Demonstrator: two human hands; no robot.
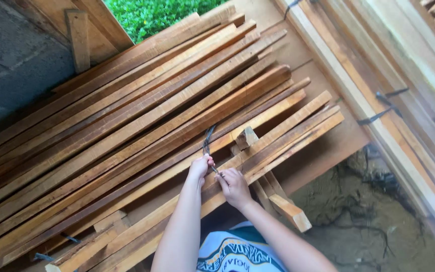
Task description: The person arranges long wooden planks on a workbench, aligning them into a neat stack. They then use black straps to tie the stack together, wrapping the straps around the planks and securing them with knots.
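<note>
My left hand grips a bunch of thin dark wire strands that stick up over a stack of long wooden slats. My right hand is just beside it, fingers pinching the lower end of the same strands against a slat. A short wooden block lies on the slats right above my hands.
More planks with dark wire ties lie to the right. A short offcut juts out below the stack over bare dirt. Grey concrete is at upper left, green plants at the top.
</note>
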